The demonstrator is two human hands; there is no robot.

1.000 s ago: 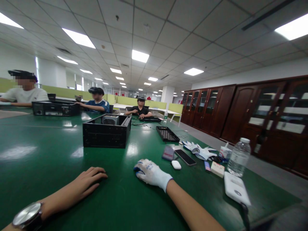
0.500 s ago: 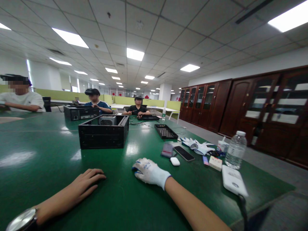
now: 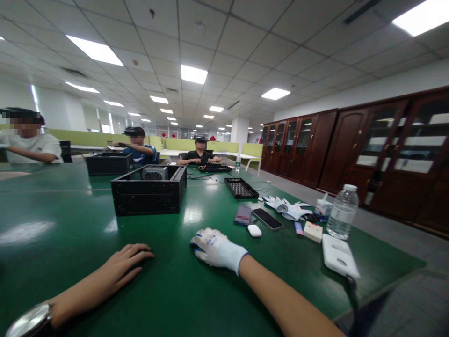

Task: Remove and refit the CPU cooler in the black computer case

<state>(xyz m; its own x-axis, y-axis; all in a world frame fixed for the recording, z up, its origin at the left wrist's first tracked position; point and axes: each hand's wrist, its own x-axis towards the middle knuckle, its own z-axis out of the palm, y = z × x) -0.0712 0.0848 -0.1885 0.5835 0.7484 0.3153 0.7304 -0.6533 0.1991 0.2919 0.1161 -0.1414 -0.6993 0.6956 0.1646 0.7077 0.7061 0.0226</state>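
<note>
My left hand [image 3: 131, 261] is bare and rests palm down on the green table [image 3: 168, 299], fingers stretched out and slightly apart. A watch [image 3: 30, 320] is on that wrist. To the right, my right hand [image 3: 212, 248] wears a white glove with blue fingertips. It lies palm down on the table, loosely bent, with nothing visible in it; its underside is hidden. Beyond both hands stands a black computer case [image 3: 147, 199] with a metal power supply [image 3: 155, 173] inside. Nearest the gloved hand is a small white earbud case [image 3: 254, 230].
Right of my hands lie a phone [image 3: 268, 218], white gloves [image 3: 286, 207], a small box [image 3: 313, 231], a water bottle [image 3: 343, 213] and a corded white power bank [image 3: 340, 256]. A black tray-like panel [image 3: 241, 188] lies farther back. Co-workers sit beyond, one at another case [image 3: 109, 164].
My hands stay in place on the table; the view shifts slightly. The co-worker in blue has raised an arm over the farther case, which has turned and moved left.
</note>
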